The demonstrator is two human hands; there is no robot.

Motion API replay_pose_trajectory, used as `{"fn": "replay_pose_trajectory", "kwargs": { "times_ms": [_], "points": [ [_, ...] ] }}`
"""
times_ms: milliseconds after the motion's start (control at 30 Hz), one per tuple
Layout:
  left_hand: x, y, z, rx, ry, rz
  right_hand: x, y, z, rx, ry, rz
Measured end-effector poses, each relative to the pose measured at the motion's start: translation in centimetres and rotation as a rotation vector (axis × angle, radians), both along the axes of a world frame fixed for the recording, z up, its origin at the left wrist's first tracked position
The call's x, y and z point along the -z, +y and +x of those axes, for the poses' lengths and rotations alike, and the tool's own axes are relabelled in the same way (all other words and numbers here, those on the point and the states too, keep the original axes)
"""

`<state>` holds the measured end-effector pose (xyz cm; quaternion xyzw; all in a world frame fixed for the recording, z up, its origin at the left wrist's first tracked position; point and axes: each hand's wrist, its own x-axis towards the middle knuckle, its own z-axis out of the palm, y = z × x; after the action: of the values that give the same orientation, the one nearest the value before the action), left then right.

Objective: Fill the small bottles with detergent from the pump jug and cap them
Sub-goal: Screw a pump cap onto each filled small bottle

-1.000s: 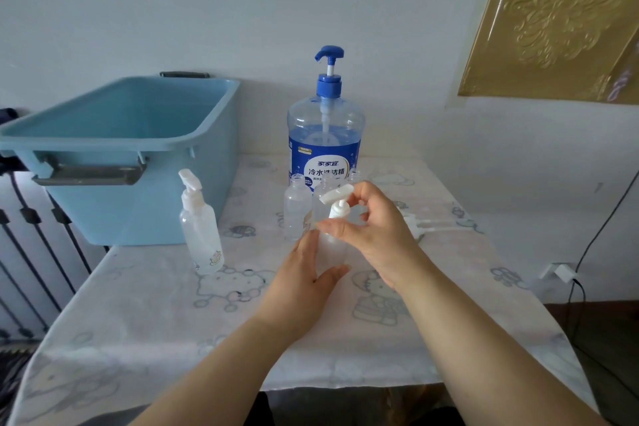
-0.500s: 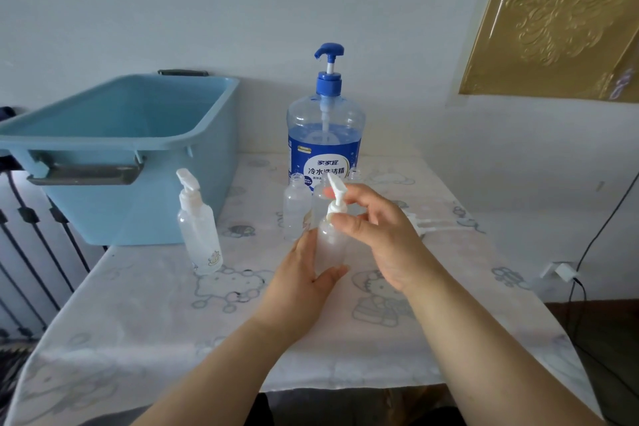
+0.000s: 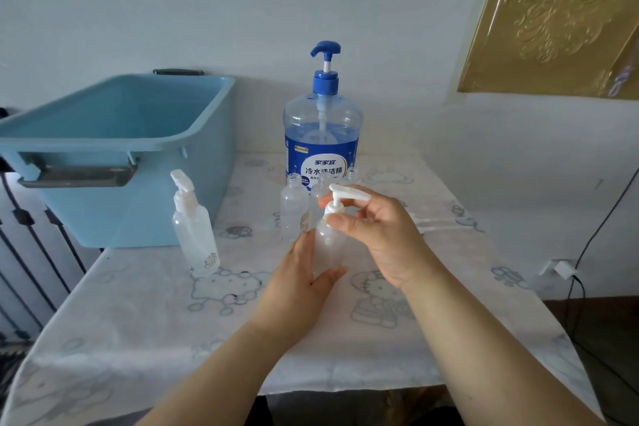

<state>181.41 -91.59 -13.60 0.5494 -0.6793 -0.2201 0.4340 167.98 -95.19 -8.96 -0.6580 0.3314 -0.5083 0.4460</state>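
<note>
The small bottle (image 3: 328, 245) stands upright on the table (image 3: 138, 322), near the middle and just in front of the pump jug (image 3: 323, 145); its white pump cap (image 3: 340, 197) sits on the neck, nozzle pointing right; the frosted wall hides how full it is

It looks like thin clear plastic, light even when filled and likely to dent under a hard squeeze, which could push detergent up past a loose cap; any drip would make the wall slippery; so the body wants a firm but gentle wrap low down, and the turning force belongs on the ribbed collar, not on the long nozzle, which would lever sideways

The left hand (image 3: 297, 284) wraps the lower body, thumb across the front and fingers curled behind; the right hand (image 3: 377, 235) pinches the collar between thumb and fingertips, other fingers arched over the nozzle; my judgement is that the cap is being screwed on

Open bottles (image 3: 294, 207) wait uncapped just behind, close to the jug; a capped bottle (image 3: 197, 242) stands apart to the left, beside the blue tub (image 3: 114, 149)
</note>
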Motion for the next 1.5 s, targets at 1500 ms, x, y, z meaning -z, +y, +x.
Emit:
{"fn": "replay_pose_trajectory", "kwargs": {
  "times_ms": [1500],
  "points": [
    [1.7,3.6,8.2,-0.246,0.010,-0.108,-1.8,-1.8,12.4,0.383,0.381,-0.265]
  ]
}}
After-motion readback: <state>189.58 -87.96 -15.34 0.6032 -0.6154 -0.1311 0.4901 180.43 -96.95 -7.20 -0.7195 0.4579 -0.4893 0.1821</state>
